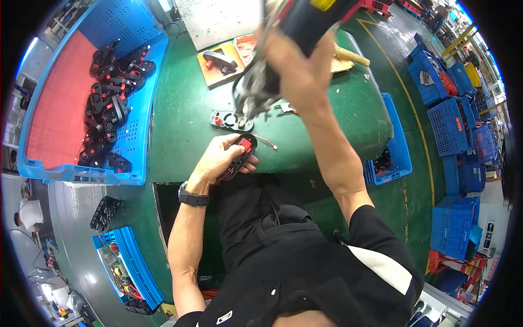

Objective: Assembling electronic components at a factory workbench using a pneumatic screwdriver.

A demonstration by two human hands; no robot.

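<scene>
My left hand [218,158] is closed around a black oval plastic housing [234,168]. Its thumb presses on a red block [246,144] set in the housing. A thin red wire [266,141] with a white plug trails from it over the green table. Raised above the table, my right hand [297,68] wraps round a dark power tool [313,22] with a yellow label. Motion blurs its metal front end [253,95]. Below that end lies a grey oval piece [231,121] with a red knob, just beyond the housing. Pliers [286,109] lie partly hidden under my right hand.
A large blue crate [81,173] with several black-and-red housings stands left of the green table [180,125]. At the table's back sits a small cardboard tray [220,64] holding a black part. Another blue bin [400,158] stands beyond the table's right edge.
</scene>
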